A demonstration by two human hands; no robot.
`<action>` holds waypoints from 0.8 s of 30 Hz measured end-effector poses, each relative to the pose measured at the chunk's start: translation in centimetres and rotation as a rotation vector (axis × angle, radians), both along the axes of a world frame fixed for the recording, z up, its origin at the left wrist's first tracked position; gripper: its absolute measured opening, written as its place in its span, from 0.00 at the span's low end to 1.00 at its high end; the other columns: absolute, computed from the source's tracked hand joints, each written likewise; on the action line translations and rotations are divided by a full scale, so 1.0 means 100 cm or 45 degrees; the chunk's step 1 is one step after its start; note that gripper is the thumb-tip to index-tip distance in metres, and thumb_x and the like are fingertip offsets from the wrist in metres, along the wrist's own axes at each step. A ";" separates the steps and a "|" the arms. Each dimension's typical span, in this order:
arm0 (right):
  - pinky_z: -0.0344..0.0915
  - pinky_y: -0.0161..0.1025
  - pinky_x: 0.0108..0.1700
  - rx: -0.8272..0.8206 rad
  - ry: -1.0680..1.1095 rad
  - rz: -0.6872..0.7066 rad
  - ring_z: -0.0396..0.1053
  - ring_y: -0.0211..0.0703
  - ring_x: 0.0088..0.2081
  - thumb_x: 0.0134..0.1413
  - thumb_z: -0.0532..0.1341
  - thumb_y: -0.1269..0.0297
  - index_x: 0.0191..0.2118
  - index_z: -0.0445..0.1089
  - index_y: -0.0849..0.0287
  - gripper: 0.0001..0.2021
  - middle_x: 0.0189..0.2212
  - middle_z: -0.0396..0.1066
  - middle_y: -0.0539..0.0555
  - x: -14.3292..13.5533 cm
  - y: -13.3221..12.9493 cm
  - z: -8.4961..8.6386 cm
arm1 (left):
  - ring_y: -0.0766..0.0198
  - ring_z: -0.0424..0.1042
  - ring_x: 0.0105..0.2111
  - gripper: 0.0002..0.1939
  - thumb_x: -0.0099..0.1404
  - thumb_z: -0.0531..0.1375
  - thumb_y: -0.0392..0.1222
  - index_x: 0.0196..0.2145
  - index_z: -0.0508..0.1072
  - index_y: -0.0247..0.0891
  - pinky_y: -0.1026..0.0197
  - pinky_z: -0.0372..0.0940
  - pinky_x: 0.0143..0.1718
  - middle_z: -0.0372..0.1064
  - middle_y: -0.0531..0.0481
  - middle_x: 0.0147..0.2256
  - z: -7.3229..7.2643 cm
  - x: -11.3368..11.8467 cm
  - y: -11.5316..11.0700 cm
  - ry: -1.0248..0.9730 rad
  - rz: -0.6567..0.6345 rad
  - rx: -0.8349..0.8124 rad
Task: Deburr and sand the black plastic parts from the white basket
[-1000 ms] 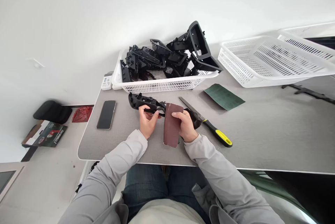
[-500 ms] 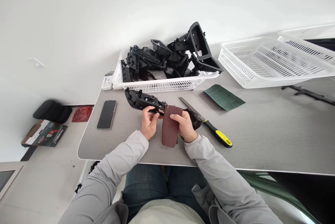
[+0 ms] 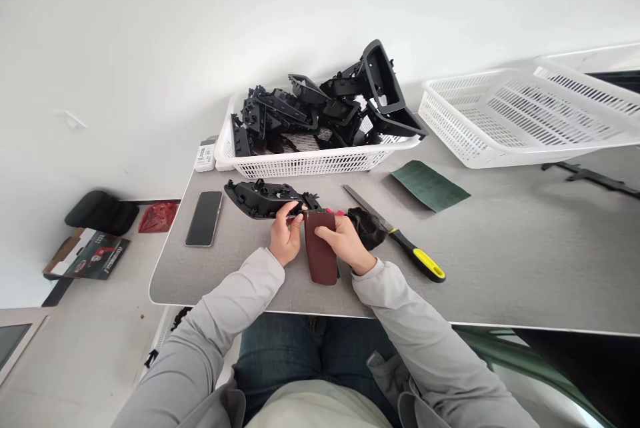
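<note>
My left hand is closed on a black plastic trim part, which points out to the left above the table. In my right hand is a curved strip of reddish-brown sandpaper, pinched with the thumb on its face. The sandpaper's upper edge meets the right end of the trim part; the exact contact is hidden. Right beside my right hand lies a crumpled black item, partly covered. A file with a black and yellow handle lies just to the right.
A white basket heaped with black plastic parts stands at the back. Another white basket is at the right, with a thin black part before it. Green sandpaper lies mid-table. A phone lies left, near a small white box.
The trim part has shifted left and slightly down, lying more level. My right hand and the sandpaper have moved a little left and down.
</note>
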State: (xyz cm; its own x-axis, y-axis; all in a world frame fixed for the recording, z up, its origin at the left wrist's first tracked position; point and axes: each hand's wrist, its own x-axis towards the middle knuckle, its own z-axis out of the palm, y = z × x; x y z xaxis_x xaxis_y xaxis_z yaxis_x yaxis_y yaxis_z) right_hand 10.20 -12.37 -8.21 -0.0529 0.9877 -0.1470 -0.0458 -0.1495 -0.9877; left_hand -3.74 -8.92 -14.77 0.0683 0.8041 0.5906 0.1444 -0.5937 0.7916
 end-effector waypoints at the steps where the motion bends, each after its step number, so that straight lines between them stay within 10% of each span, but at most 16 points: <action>1: 0.53 0.32 0.19 -0.006 -0.003 -0.017 0.56 0.34 0.18 0.35 0.57 0.61 0.16 0.59 0.57 0.08 0.14 0.60 0.47 0.001 0.000 0.000 | 0.61 0.75 0.44 0.16 0.69 0.53 0.46 0.54 0.60 0.43 0.57 0.72 0.42 0.71 0.43 0.46 0.000 0.000 0.000 0.009 0.006 0.006; 14: 0.53 0.32 0.18 -0.050 0.047 -0.031 0.56 0.33 0.17 0.33 0.57 0.61 0.18 0.63 0.58 0.06 0.13 0.61 0.46 0.000 0.000 0.005 | 0.59 0.75 0.45 0.18 0.68 0.54 0.50 0.52 0.61 0.42 0.56 0.72 0.43 0.71 0.42 0.46 0.000 -0.001 0.000 -0.001 -0.011 -0.105; 24: 0.59 0.36 0.22 -0.166 0.490 -0.353 0.61 0.37 0.19 0.28 0.62 0.63 0.18 0.66 0.57 0.05 0.15 0.65 0.47 0.012 0.007 0.003 | 0.62 0.76 0.37 0.18 0.61 0.61 0.55 0.42 0.66 0.42 0.56 0.74 0.37 0.73 0.48 0.37 0.027 0.001 0.002 -0.391 -0.254 -0.514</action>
State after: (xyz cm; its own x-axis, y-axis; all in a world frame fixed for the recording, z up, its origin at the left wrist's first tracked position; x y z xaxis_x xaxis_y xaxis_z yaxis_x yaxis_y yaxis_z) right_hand 11.39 -11.67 -7.87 0.1348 0.9469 -0.2918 -0.4590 -0.2013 -0.8653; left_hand -3.68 -8.74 -12.11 0.1159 0.9601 0.2545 -0.2134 -0.2262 0.9504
